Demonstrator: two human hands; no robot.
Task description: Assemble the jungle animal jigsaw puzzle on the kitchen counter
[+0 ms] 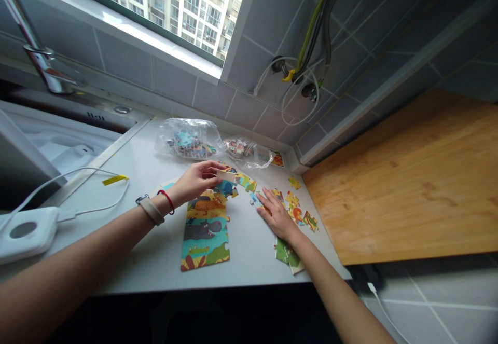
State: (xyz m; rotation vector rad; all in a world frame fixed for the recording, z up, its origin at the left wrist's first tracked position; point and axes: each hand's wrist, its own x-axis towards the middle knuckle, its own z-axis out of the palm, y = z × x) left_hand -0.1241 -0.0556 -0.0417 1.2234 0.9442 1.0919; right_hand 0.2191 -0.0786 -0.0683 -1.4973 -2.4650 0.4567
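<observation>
My left hand point(200, 178) pinches a jigsaw piece point(225, 176), whose pale side shows, above the top of a partly joined puzzle point(206, 230). That puzzle lies flat and has a hippo, a spotted cat and a crocodile on it. My right hand point(277, 215) lies low over the counter with its fingers stretched out. Its fingertips touch or cover a light blue puzzle piece point(254, 199); whether they grip it I cannot tell. Loose yellow pieces point(292, 200) lie just beyond this hand, and green pieces point(286, 253) lie partly under its wrist.
Two clear plastic bags of puzzle pieces, one larger point(190, 139) and one smaller point(239, 148), lie toward the wall. A wooden board point(404, 178) borders the right. A white charger point(29, 235) with its cable, a sink and a faucet point(46, 69) are on the left.
</observation>
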